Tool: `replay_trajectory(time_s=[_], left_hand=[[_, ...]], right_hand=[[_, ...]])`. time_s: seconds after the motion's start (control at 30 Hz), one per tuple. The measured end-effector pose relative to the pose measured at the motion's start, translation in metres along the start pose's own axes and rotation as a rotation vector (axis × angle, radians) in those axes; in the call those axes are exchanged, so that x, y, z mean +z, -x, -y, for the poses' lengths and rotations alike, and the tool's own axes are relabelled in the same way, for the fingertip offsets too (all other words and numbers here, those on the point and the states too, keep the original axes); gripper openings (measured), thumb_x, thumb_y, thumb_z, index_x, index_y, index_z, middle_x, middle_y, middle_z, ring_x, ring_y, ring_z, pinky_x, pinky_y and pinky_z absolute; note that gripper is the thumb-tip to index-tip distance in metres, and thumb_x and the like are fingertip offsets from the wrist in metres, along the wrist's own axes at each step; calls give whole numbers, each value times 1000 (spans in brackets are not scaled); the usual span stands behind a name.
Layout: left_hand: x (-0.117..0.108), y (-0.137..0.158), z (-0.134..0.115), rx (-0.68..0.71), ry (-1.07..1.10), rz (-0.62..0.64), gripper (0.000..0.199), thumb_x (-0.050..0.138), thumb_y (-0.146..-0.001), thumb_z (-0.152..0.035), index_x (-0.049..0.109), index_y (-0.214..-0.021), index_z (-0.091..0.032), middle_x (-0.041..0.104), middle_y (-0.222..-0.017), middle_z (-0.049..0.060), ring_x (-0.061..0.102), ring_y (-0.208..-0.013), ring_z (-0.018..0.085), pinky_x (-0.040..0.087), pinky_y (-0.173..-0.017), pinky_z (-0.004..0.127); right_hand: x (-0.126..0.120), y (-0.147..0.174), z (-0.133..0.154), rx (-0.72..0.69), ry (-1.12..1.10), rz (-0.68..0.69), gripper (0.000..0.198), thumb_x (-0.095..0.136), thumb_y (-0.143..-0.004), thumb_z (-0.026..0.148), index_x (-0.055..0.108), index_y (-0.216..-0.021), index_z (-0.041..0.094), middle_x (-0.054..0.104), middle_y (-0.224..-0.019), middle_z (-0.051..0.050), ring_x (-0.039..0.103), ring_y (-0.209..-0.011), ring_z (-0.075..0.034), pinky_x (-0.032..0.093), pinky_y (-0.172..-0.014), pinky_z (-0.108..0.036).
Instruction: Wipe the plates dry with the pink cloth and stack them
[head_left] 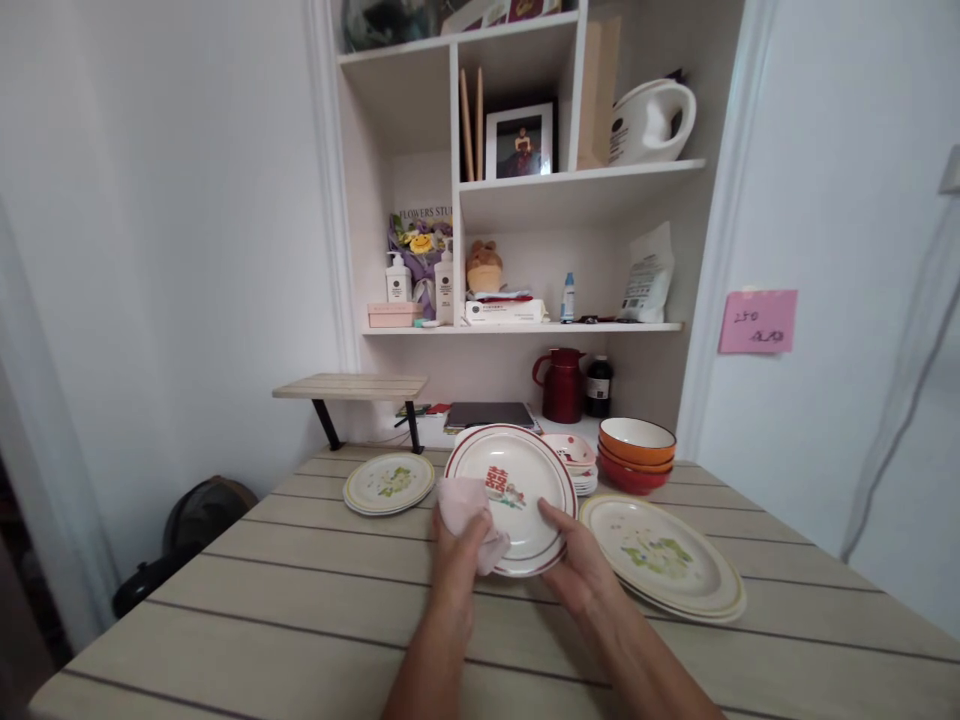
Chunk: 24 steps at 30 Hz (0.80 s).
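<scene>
Item: round white ceramic plate with red rim and red emblem, held tilted above the striped wooden counter. Left hand grip pressed on a pale pink cloth against the face; right hand grip clamped on the lower edge. Risk: plate slipping onto stacked floral plates nearby.

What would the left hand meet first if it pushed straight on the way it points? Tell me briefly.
The left hand presses a pink cloth against the tilted red-rimmed plate, so going on it meets that plate's face at once. Behind the plate, probably the small stacked dishes; depth there is unclear.
</scene>
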<state>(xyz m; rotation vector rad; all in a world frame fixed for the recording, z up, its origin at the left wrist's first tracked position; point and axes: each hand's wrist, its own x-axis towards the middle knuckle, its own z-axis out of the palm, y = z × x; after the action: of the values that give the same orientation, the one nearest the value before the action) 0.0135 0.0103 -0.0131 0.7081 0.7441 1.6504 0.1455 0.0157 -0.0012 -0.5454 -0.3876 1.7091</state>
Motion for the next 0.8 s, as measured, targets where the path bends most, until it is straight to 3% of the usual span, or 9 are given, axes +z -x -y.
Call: replay_trajectory(time_s=[0.17,0.3,0.53,0.7,0.8], left_hand=[[0,4,-5,-161,37,57,54,81,-63,-25,64,-114,-16,74,-102,12,69,-96,28,56,-84,37],[-6,-1,-11,-150,3,71,61,83,-56,-22,65,-114,-18,75,-102,10,70,-91,26,56,-77,34],[-24,-5,-22,-271,-162,230,43,77,-53,-15,71,-96,-9,76,-84,12,68,-67,21,52,-58,28],[-25,0,-24,-333,-239,356,46,75,-53,-13,72,-99,-9,76,-84,13,69,-71,24,54,-64,32],[-24,-2,-23,-345,-246,380,47,74,-56,-14,71,-102,-9,76,-88,14,70,-74,26,54,-68,34]], right_hand=[[-2,-2,-5,64,39,11,48,53,-86,21,52,-129,1,75,-102,-18,68,-106,-29,50,-97,-45],[1,4,4,84,119,43,45,59,-82,20,58,-123,0,76,-99,-19,70,-101,-29,50,-96,-42],[-4,19,46,-167,337,56,63,74,-72,22,52,-131,23,77,-97,-6,73,-80,-22,58,-74,-35],[-6,32,53,-47,517,207,74,77,-67,18,48,-135,26,76,-98,-8,73,-81,-27,57,-77,-47],[-7,31,47,-2,528,269,61,78,-64,16,57,-122,19,76,-97,-11,73,-80,-28,56,-79,-49]])
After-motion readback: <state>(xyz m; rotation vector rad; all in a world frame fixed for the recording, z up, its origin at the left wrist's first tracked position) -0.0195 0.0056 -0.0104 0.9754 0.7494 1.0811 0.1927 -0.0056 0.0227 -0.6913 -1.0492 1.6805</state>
